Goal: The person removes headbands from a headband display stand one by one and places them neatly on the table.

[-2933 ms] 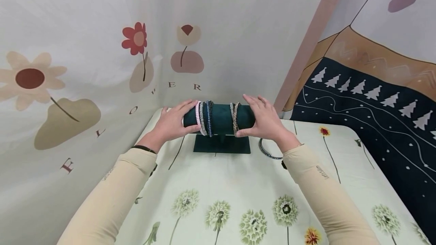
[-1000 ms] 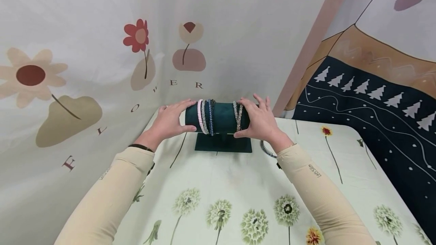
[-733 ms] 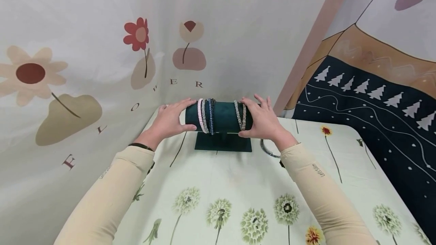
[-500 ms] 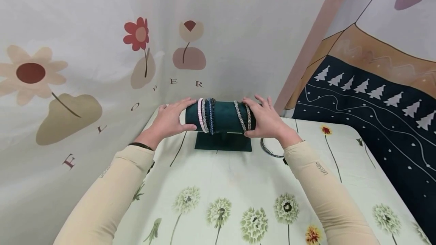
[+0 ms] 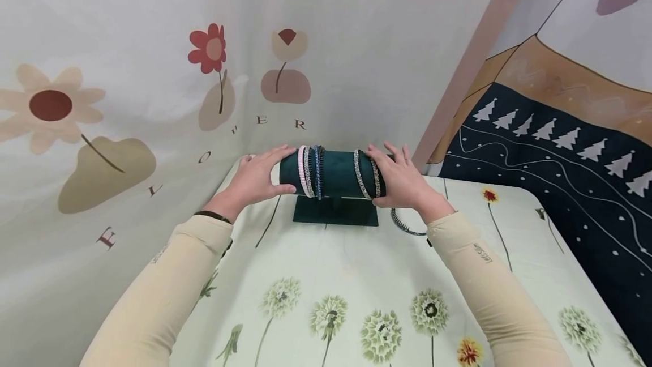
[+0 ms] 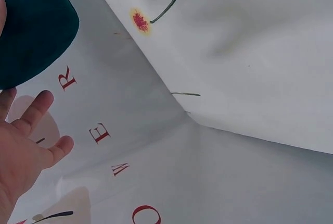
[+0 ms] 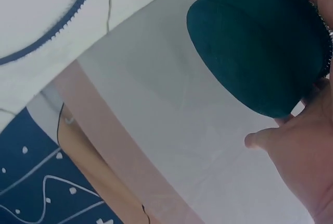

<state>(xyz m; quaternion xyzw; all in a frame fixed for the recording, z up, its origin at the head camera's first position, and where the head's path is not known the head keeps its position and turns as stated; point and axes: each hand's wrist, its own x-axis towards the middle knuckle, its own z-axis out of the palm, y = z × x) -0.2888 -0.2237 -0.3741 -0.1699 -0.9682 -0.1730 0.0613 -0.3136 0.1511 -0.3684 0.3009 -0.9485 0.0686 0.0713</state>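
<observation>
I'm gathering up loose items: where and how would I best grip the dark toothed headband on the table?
Probably pinch the headband at its near curve, coming down from the person's side, thumb and fingertip across the thin band. It seems to lie flat on the table, and that stretch is exposed, while the right hand covers its far part.

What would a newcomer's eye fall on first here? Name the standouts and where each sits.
First, the dark green roll near the table's far edge, with the left hand gripping one end and the right hand at the other. Next, the pink headband over the roll beside the left hand, and the sparkly headband against the right hand. Then the big pale flower printed on the cloth at the left.
</observation>
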